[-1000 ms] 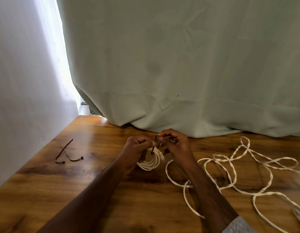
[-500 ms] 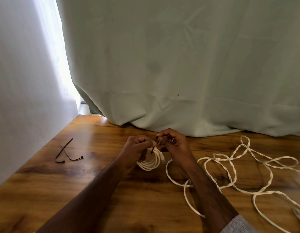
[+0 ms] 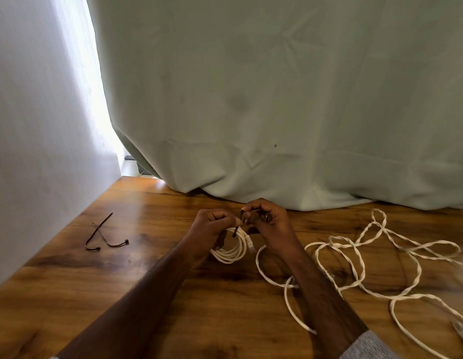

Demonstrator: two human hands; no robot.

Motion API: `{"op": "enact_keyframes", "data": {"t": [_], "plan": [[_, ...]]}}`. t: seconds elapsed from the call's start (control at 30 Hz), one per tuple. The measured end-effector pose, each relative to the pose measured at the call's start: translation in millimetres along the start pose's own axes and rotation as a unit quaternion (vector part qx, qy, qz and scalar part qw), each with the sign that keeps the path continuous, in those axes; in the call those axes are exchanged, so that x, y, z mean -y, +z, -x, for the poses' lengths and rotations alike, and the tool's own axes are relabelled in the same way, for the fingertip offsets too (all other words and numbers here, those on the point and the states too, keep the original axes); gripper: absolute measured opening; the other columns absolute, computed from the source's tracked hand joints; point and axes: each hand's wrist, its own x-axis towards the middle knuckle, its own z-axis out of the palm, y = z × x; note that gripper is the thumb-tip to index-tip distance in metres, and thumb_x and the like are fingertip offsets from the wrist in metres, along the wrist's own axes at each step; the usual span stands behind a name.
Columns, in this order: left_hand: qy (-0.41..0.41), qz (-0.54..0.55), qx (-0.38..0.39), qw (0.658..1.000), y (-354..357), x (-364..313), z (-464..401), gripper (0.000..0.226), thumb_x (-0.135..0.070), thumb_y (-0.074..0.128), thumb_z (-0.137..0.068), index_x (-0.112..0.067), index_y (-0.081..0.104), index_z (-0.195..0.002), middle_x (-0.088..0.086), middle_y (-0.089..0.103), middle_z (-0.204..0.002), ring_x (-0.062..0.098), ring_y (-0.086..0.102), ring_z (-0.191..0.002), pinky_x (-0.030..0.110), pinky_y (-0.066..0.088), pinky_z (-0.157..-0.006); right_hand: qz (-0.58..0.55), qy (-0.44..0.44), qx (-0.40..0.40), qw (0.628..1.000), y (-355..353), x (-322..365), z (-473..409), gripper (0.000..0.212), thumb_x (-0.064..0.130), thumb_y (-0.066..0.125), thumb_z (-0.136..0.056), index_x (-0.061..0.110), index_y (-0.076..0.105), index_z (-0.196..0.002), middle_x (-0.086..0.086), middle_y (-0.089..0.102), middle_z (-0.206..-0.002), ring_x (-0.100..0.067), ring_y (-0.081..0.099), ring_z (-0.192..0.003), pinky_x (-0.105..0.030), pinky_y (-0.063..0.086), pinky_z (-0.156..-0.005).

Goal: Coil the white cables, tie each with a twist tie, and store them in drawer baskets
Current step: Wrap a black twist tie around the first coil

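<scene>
A small coiled white cable (image 3: 231,251) hangs from my left hand (image 3: 212,226), whose fingers curl round the top of the coil. A dark twist tie (image 3: 239,222) wraps the coil where my hands meet. My right hand (image 3: 269,224) pinches the tie's upper end between thumb and fingertips. A long loose white cable (image 3: 360,257) sprawls in loops over the wooden table (image 3: 121,268) to the right, one loop running under my right forearm.
Two spare dark ties (image 3: 103,235) lie crossed on the table at the left, near a white wall (image 3: 38,125). A pale green curtain (image 3: 277,99) hangs behind and drapes onto the table's far edge. A cable connector (image 3: 462,332) lies at the right edge.
Both hands stay together over the coil. The right hand's fingers have shifted slightly on the tie; nothing else has moved.
</scene>
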Motion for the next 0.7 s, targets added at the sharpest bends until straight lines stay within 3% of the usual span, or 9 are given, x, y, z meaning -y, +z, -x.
{"op": "enact_keyframes", "data": {"t": [0.13, 0.23, 0.4, 0.7], "plan": [[-0.005, 0.0, -0.005, 1.0, -0.5, -0.2, -0.3, 0.023, -0.009, 0.064, -0.093, -0.013, 0.075, -0.073, 0.006, 0.066, -0.066, 0.023, 0.05, -0.052, 0.027, 0.037, -0.048, 0.001, 0.002, 0.003, 1.0, 0.3, 0.8, 0.2, 0.016, -0.007, 0.063, -0.092, 0.007, 0.07, -0.095, -0.003, 0.069, -0.088, -0.011, 0.065, -0.076, -0.026, 0.059, -0.065], [-0.006, -0.004, 0.002, 1.0, -0.3, -1.0, 0.6, 0.025, -0.009, 0.063, -0.093, -0.014, 0.074, -0.072, 0.005, 0.065, -0.064, 0.014, 0.052, -0.048, 0.024, 0.037, -0.043, -0.001, -0.003, 0.005, 1.0, -0.3, 0.3, -0.4, 0.017, -0.007, 0.061, -0.093, 0.006, 0.07, -0.096, 0.0, 0.071, -0.087, -0.011, 0.067, -0.076, -0.027, 0.059, -0.065], [-0.021, 0.001, 0.007, 1.0, 0.2, -2.3, 1.8, 0.034, -0.01, 0.061, -0.095, -0.02, 0.074, -0.065, 0.004, 0.065, -0.062, 0.012, 0.052, -0.048, 0.022, 0.036, -0.042, 0.001, -0.01, 0.011, 1.0, 1.2, 2.4, 0.1, 0.015, -0.008, 0.062, -0.092, 0.005, 0.07, -0.096, 0.006, 0.072, -0.084, -0.01, 0.067, -0.075, -0.026, 0.059, -0.065], [-0.073, 0.07, 0.009, 0.995, -0.3, -5.6, 3.0, 0.025, -0.012, 0.06, -0.093, -0.008, 0.067, -0.069, 0.006, 0.061, -0.061, 0.01, 0.05, -0.042, 0.021, 0.035, -0.041, 0.015, -0.012, 0.013, 1.0, 3.8, 2.3, 0.3, 0.021, -0.007, 0.062, -0.093, 0.011, 0.071, -0.096, 0.005, 0.072, -0.08, -0.013, 0.066, -0.07, -0.028, 0.059, -0.065]]}}
